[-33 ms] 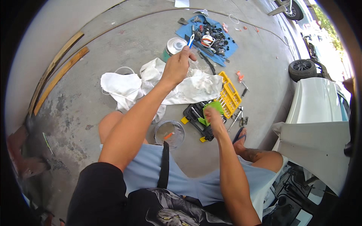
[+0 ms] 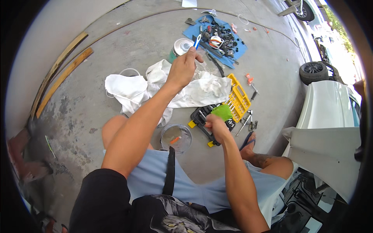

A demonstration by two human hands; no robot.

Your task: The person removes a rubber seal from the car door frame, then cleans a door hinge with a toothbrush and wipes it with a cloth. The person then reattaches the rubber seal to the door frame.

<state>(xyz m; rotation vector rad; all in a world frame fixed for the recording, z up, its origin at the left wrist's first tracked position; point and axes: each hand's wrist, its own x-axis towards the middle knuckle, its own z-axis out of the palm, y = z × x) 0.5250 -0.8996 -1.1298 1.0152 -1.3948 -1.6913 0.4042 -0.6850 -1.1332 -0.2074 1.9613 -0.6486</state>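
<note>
Grey concrete floor (image 2: 128, 48), stained dark on the left; pale wall (image 2: 70, 17) at upper left, bright daylight at upper right. A hose (image 2: 134, 20) curves across the floor.

Count from my end of the feed: two wood strips (image 2: 66, 81) by the wall; two wheels (image 2: 313, 73) on the right; one can (image 2: 183, 46); one blue sheet (image 2: 239, 52) under dark small parts (image 2: 225, 39), too many to count; one clear tub (image 2: 190, 136) with one orange piece (image 2: 175, 140) in it; one tool case, its black half (image 2: 211, 136) and yellow half (image 2: 244, 101) spread open. White cloth (image 2: 211, 91) lies bunched; I cannot tell how many pieces.

Hands well apart. Left hand (image 2: 183, 69) is clamped on one blue-and-white handle (image 2: 197, 41), raised in view near the can. Right hand (image 2: 218, 126) has curled fingers over the black half, beside one green cloth (image 2: 222, 112); I cannot tell whether it grips anything.
</note>
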